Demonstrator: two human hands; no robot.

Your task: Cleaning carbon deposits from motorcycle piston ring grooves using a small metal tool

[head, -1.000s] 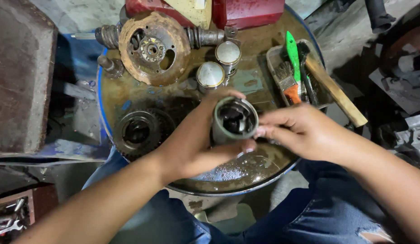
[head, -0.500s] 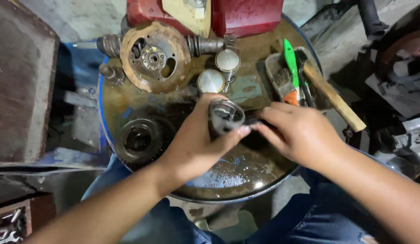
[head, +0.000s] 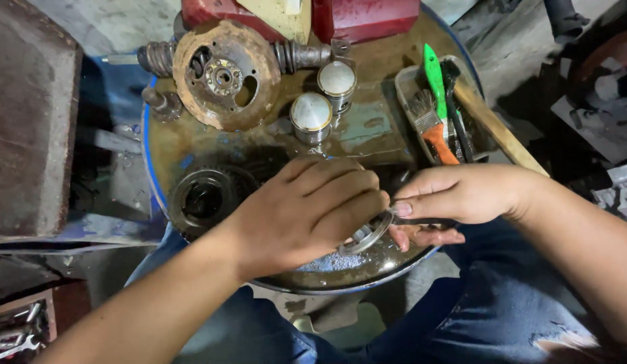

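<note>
Left hand (head: pixel 306 212) wrapped over a round metal cylinder part (head: pixel 367 234), fingers curled closed around it above an oily drum top (head: pixel 367 64). Right hand (head: pixel 462 195) touching the part's rim, thumb and fingers pinched on a thin dark tool (head: pixel 421 221). Beyond the left knuckles, two capped pistons (head: pixel 312 114). Farther off, a rusty disc (head: pixel 222 74). Just left of that hand, a black gear (head: pixel 202 199). Beyond the right hand, a tray (head: pixel 402 84) holding an orange-handled brush (head: pixel 431 131) and a green tool (head: pixel 435 77).
</note>
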